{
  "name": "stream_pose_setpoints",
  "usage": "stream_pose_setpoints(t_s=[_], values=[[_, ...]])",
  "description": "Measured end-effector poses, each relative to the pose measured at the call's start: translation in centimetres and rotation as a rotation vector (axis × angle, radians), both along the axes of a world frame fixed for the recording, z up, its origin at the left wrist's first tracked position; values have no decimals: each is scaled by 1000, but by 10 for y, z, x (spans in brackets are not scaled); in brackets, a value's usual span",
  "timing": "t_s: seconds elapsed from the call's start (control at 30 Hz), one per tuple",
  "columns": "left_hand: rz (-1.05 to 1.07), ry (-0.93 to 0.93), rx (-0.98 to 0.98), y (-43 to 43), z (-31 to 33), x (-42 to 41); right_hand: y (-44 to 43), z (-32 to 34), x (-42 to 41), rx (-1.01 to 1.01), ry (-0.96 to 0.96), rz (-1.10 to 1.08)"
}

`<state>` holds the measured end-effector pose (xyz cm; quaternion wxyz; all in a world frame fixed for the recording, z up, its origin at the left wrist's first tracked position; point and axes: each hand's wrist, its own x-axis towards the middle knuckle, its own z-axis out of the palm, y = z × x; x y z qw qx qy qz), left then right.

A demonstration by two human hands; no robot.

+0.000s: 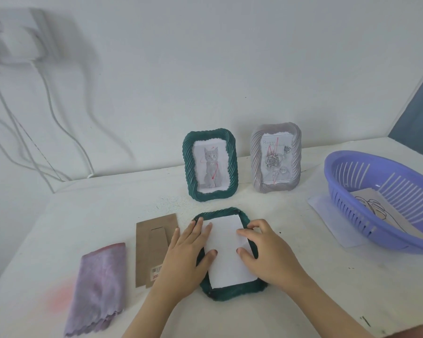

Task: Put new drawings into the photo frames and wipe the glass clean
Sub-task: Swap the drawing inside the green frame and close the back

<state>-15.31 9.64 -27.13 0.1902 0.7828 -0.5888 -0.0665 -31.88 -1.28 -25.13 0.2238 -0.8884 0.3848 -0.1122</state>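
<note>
Though partly hidden, a drawing (374, 206), perhaps a leaf, in the basket (405, 245)

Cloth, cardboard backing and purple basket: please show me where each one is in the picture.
cloth (98, 289): head view, middle of the folded fabric.
cardboard backing (154, 247): head view, on its stand flap.
purple basket (329, 172): head view, left part of its rim.
</note>
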Motion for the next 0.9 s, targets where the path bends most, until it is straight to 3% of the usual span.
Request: stream_pose_setpoints(t_s=[0.1, 0.2, 0.3, 0.43, 0.53, 0.7, 0.9], values=[[94, 41, -99, 7, 5, 9, 0, -1, -1, -42, -21, -6], [264, -59, -197, 19, 7, 26, -1, -3, -1, -72, -61, 2], [436, -55, -31, 35, 14, 40, -1, -6, 2, -126, -72, 56], [465, -36, 210, 50, 13, 47, 1, -8, 13, -170, -53, 83], [483, 8, 248, 48, 10, 41, 2, -11, 16, -164, 13, 64], [643, 155, 116, 39, 20, 36, 4, -17, 15, -158, -2, 43], [759, 129, 337, 21, 35, 27, 4, -23, 13, -178, -19, 41]])
